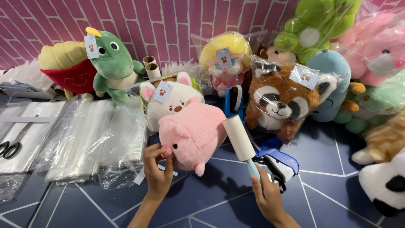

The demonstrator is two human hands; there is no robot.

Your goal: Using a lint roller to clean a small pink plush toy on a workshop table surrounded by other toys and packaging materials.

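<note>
My left hand (157, 171) grips a pink plush pig (195, 133) by its lower left side and holds it up above the dark blue floor. My right hand (266, 195) is closed on the light blue handle of a lint roller (238, 138). The roller's white sticky drum rests against the pig's right side.
A blue tape dispenser (276, 159) lies just behind my right hand. Stacks of clear plastic bags (88, 137) and black scissors (11, 147) lie to the left. Bagged plush toys line the pink brick wall: a green dinosaur (113, 63), a white bunny (171, 101), a red panda (283, 100).
</note>
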